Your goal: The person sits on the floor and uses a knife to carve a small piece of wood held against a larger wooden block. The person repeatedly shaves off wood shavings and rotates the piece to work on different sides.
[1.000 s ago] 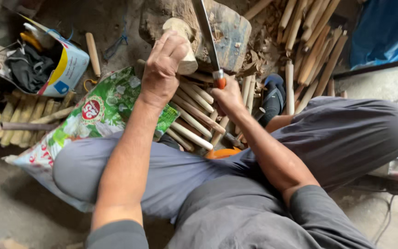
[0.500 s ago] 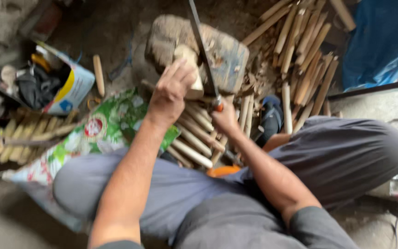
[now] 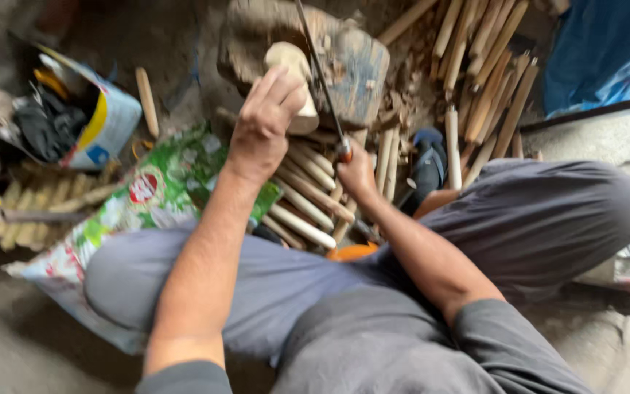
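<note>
Setting: dirt floor [image 3: 16, 343] of a rough work spot, seen from above; the person squats with knees spread, grey trousers filling the lower view.
Work surface: a worn chopping block [image 3: 359, 66] stands on the floor just ahead of the knees, chips and shavings around it.
Piece in hand: a pale wood piece [image 3: 293, 76] stands on the block, its upper end rounded.
Done so far: a heap of trimmed sticks [image 3: 308, 197] lies between the knees and the block, which suggests a good many are already shaped.
Left to do: rougher, darker sticks [image 3: 483, 80] lean in a pile at the upper right, apparently unworked; the piece on the block looks only partly shaped.
Left hand [image 3: 264, 124]: arm stretched forward, wrist bent down, grip closed around the lower part of the wood piece, steadying it upright.
Right hand [image 3: 356, 171]: elbow bent, fist shut on the orange handle of a long blade [image 3: 319, 69], which points up and away, just beside the wood piece.
Nearby: a printed sack [image 3: 147, 204] under the left leg, a carton [image 3: 111, 124] of odds and ends at the left.
</note>
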